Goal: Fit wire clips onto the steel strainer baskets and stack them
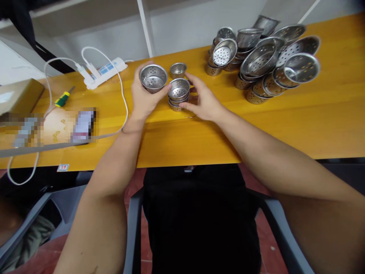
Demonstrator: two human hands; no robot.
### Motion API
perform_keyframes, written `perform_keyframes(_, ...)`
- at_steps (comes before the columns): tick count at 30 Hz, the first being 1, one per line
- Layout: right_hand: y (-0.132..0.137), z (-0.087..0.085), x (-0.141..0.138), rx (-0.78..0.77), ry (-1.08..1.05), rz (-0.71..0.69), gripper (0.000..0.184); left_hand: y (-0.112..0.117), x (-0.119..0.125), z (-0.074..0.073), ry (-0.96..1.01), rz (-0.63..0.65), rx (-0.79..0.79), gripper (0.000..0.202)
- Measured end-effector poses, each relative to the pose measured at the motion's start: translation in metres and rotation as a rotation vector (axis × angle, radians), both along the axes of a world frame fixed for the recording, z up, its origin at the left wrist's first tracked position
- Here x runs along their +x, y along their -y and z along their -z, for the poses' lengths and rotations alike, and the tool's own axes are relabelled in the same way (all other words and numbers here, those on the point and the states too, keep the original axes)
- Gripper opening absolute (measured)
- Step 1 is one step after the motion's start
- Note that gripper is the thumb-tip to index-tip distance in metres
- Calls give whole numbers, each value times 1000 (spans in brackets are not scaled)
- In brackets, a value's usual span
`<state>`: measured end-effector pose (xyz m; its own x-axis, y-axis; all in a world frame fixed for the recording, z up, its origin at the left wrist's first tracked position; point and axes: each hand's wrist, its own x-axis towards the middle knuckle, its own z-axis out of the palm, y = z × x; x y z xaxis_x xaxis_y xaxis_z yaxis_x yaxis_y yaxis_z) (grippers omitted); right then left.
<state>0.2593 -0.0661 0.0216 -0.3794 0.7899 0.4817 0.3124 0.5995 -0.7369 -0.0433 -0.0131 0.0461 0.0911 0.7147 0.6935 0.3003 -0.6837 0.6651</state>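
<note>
My left hand [142, 99] is closed around a perforated steel strainer cup [153, 77], holding it upright just above the yellow table [199, 133]. My right hand [203, 101] rests beside a short stack of nested strainer cups [178, 94], its fingers curled against the stack's right side. A smaller steel cup [178, 70] stands alone just behind the stack.
A big heap of steel strainer baskets [265, 62] lies at the back right of the table. To the left are a white power strip [104, 72] with cables, a screwdriver [64, 97], a phone [83, 125] and a cardboard box [17, 95]. A grey chair stands below.
</note>
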Motion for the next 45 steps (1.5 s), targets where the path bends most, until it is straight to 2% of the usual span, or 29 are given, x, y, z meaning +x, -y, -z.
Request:
perform_keyframes(4,-8,5,-2,14,45,66,133,-4,6,7,-56,34,103,123)
perform_keyframes(6,-9,2,-1,28,64,115,131,-5,11,13,-76,58,142,127)
perform_keyframes(8,-2,-8,3,62,61,167,123,-4,15,16,-109,70,153,125)
perform_keyframes(11,21,-31,6,142,7,215,100,3,18,15,-200,62,147,111)
perform_keyframes(13,40,-44,3,165,-8,184,85,9,20,10,-256,77,160,107)
perform_keyframes(15,55,-52,-6,150,15,91,78,13,22,5,-299,124,196,107)
perform_keyframes(18,65,-52,-19,116,36,-23,82,16,27,-1,-360,158,237,100)
perform_keyframes(20,63,-49,-25,109,18,-34,84,18,29,-2,-399,149,265,91)
perform_keyframes(23,58,-46,-27,81,-37,-37,76,20,31,-3,-446,126,317,77)
perform_keyframes(27,60,-49,-29,-18,-168,-99,67,20,32,-2,-413,129,412,74)
perform_keyframes(33,63,-62,-29,-200,-353,-123,78,30,35,-10,-490,129,300,67)
perform_keyframes(38,58,-65,-26,-204,-385,-72,89,33,43,-11,-546,113,262,64)
perform_keyframes(45,60,-68,-31,-220,-405,0,95,42,43,-19,-580,102,221,81)
